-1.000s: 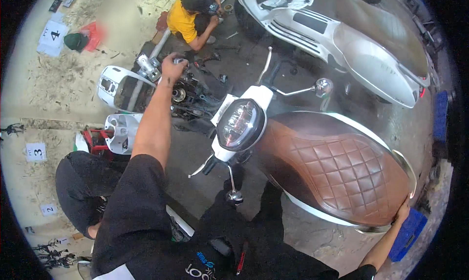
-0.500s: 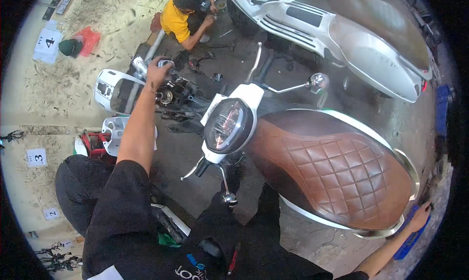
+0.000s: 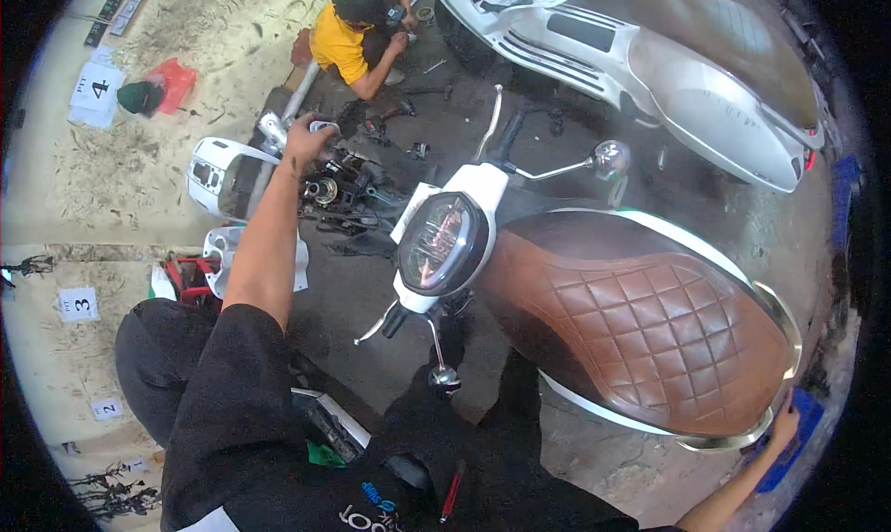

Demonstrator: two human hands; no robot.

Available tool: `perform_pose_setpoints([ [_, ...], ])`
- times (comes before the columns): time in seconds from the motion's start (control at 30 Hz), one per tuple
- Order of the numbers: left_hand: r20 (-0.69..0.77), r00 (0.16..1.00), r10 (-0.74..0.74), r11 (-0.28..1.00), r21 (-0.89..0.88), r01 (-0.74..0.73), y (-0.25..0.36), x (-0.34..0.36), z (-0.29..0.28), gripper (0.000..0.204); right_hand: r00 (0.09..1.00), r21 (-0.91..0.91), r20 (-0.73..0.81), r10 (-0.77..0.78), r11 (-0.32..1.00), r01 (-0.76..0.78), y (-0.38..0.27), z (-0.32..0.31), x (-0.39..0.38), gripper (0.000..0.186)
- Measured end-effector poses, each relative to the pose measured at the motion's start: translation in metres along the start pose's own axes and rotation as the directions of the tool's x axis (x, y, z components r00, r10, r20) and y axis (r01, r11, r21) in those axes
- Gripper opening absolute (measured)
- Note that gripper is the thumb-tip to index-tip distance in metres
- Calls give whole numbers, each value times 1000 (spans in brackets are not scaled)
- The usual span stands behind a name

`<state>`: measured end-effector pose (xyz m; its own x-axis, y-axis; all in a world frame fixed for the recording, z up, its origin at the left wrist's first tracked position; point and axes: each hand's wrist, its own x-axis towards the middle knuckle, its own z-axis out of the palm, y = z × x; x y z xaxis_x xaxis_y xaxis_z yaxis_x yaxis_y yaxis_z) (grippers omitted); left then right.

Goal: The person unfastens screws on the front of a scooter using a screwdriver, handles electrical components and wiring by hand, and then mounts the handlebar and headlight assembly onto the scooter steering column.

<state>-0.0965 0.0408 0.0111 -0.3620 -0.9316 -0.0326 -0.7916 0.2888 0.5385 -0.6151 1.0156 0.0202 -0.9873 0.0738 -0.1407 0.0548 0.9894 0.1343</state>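
Note:
A scooter with a brown quilted seat point(image 3: 640, 318) stands in front of me, its white handlebar cover and round headlight point(image 3: 444, 241) turned toward the left. My right hand point(image 3: 785, 428) is at the seat's rear, closed at the outer side of the chrome grab rail point(image 3: 791, 332); its fingertips are partly lost near the dark picture rim. Far to the left, my left hand point(image 3: 308, 140) reaches over the stripped front end of a vehicle. Its fingers curl around a small part with a pale, silvery rim, whose kind I cannot make out. Beneath that arm lie bare metal parts and cables point(image 3: 348, 193).
A white front panel point(image 3: 218, 175) and a second white panel point(image 3: 221, 253) are at the left. A person in a yellow shirt point(image 3: 339, 45) crouches at the far side. Behind stands a pale scooter body point(image 3: 687, 86). Mirrors point(image 3: 610, 159) and levers point(image 3: 490, 123) stick out from the handlebar.
My right hand has come inward to the grab rail from farther right. The left hand stays on the same small part. The whole view has shifted slightly.

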Motion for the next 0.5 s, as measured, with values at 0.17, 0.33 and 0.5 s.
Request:
perform_pose_setpoints([
  [0.17, -74, 996, 49, 997, -55, -53, -57, 29, -27, 39, 979, 418, 201, -40, 907, -49, -87, 50, 11, 72],
  [0.33, -79, 995, 63, 996, -65, -68, -39, 26, 4, 38, 995, 416, 64, -73, 909, 40, -68, 31, 21, 90],
  [0.5, -115, 993, -29, 965, -262, -2, -55, 27, -3, 34, 944, 113, 326, 49, 989, -91, -74, 15, 26, 89],
])
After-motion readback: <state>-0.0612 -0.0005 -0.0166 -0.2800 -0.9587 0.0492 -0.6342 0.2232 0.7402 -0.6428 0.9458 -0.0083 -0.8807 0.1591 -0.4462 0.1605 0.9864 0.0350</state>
